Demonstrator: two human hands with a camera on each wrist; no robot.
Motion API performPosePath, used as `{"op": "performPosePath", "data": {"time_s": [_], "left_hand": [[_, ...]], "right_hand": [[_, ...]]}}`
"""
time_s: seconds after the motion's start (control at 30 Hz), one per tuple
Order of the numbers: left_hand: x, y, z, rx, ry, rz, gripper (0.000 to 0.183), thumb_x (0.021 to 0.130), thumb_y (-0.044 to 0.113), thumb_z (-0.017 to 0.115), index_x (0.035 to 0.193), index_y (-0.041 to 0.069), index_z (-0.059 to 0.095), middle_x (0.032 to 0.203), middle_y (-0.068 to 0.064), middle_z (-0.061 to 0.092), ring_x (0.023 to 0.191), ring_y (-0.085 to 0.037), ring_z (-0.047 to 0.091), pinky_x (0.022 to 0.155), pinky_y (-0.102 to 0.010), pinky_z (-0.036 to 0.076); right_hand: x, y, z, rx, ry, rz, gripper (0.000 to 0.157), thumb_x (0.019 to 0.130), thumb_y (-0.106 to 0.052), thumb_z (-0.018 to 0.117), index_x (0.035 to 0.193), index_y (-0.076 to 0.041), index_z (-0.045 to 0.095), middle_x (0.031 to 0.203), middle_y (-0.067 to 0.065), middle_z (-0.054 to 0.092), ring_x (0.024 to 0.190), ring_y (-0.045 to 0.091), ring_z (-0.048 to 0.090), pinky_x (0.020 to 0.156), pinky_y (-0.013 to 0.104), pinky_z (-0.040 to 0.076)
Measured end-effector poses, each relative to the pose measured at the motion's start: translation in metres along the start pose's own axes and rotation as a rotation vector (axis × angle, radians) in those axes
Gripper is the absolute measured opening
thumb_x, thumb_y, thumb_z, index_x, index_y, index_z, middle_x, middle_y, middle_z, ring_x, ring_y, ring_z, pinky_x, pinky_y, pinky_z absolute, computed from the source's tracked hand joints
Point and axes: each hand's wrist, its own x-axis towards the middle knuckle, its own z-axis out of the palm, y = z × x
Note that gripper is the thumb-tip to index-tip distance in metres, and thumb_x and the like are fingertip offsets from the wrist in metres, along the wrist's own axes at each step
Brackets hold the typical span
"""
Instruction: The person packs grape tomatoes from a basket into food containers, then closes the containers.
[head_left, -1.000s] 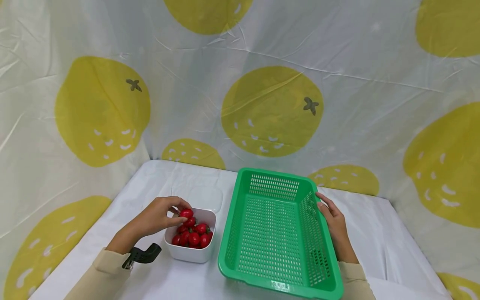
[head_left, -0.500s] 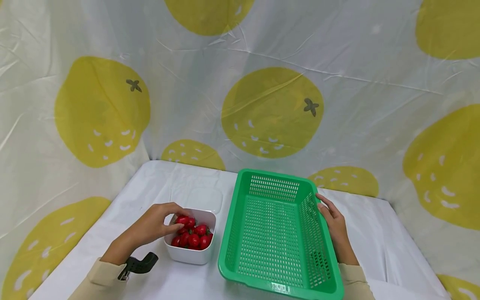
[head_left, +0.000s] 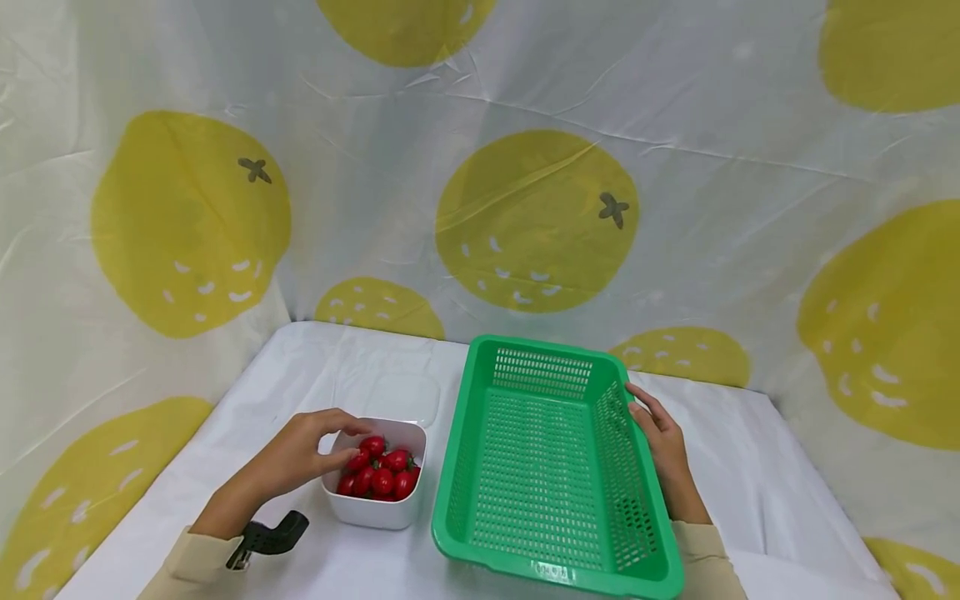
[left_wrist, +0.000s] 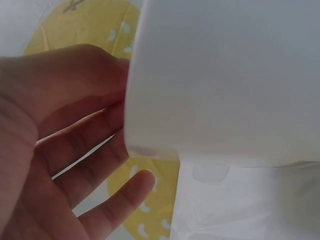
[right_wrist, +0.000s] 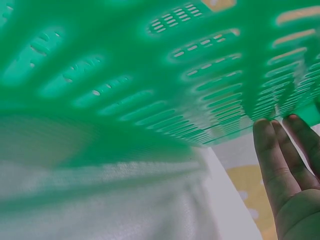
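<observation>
A white square container stands left of the middle in the head view, holding several red cherry tomatoes with small green stems. My left hand reaches over its left rim, thumb and fingers spread above the tomatoes. In the left wrist view the container's wall hides those fingertips. A green slotted plastic basket, with nothing in it, lies to the right. My right hand rests at its right rim, and the right wrist view shows straight fingers against the slotted side.
A clear flat lid lies on the white cloth behind the container. White fabric walls with yellow fruit prints close off the back and sides. The container and basket stand close together.
My left hand has lowered a cherry tomato into the container, parted its fingers and drawn back slightly to the left. My right hand stays at the basket's rim.
</observation>
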Motion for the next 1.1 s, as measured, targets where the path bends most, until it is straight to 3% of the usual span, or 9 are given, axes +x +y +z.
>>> {"op": "performPosePath", "data": {"time_s": [0.33, 0.63, 0.77, 0.9, 1.0, 1.1], "left_hand": [[-0.005, -0.001, 0.002, -0.011, -0.005, -0.005, 0.027, 0.086, 0.01, 0.071, 0.111, 0.018, 0.071, 0.106, 0.01, 0.069, 0.096, -0.009, 0.061, 0.087, -0.043, 0.053], [0.001, 0.003, 0.006, -0.05, -0.032, 0.016, 0.027, 0.087, 0.011, 0.07, 0.113, 0.019, 0.07, 0.108, 0.009, 0.068, 0.099, -0.011, 0.061, 0.088, -0.042, 0.053], [0.002, 0.003, 0.006, -0.064, -0.025, 0.02, 0.027, 0.087, 0.01, 0.07, 0.113, 0.018, 0.07, 0.109, 0.009, 0.068, 0.101, -0.012, 0.061, 0.089, -0.043, 0.053], [0.0, 0.002, 0.003, -0.069, -0.017, 0.018, 0.028, 0.086, 0.009, 0.071, 0.113, 0.017, 0.07, 0.109, 0.008, 0.068, 0.103, -0.013, 0.062, 0.09, -0.043, 0.052], [-0.002, 0.001, 0.002, -0.07, -0.011, 0.006, 0.028, 0.086, 0.01, 0.071, 0.113, 0.017, 0.07, 0.109, 0.008, 0.069, 0.103, -0.013, 0.062, 0.089, -0.043, 0.052], [-0.005, -0.001, 0.001, -0.071, -0.001, -0.02, 0.027, 0.086, 0.011, 0.071, 0.113, 0.017, 0.07, 0.108, 0.009, 0.069, 0.102, -0.014, 0.062, 0.088, -0.045, 0.053]], "right_hand": [[-0.008, 0.002, 0.001, -0.036, 0.015, 0.024, 0.048, 0.1, -0.031, 0.053, 0.144, -0.013, 0.046, 0.111, -0.015, 0.067, 0.079, 0.01, 0.066, 0.064, 0.028, 0.055], [-0.013, 0.011, -0.015, -0.023, 0.009, 0.009, 0.048, 0.101, -0.028, 0.052, 0.145, -0.014, 0.044, 0.111, -0.012, 0.068, 0.075, 0.012, 0.067, 0.061, 0.029, 0.055], [-0.007, 0.017, -0.021, -0.14, -0.003, -0.023, 0.048, 0.101, -0.034, 0.05, 0.146, -0.02, 0.043, 0.127, -0.01, 0.06, 0.091, 0.004, 0.064, 0.069, 0.025, 0.054], [0.0, 0.019, -0.021, -0.258, -0.022, -0.073, 0.048, 0.101, -0.038, 0.046, 0.147, -0.023, 0.041, 0.14, 0.0, 0.051, 0.104, -0.001, 0.057, 0.076, 0.024, 0.053], [0.006, 0.018, -0.019, -0.239, -0.031, -0.074, 0.049, 0.101, -0.039, 0.046, 0.147, -0.023, 0.041, 0.133, 0.003, 0.057, 0.094, 0.006, 0.064, 0.07, 0.03, 0.056], [0.01, 0.017, -0.017, -0.208, -0.039, -0.064, 0.05, 0.101, -0.041, 0.046, 0.147, -0.022, 0.041, 0.12, -0.005, 0.064, 0.084, 0.011, 0.067, 0.066, 0.034, 0.057]]}}
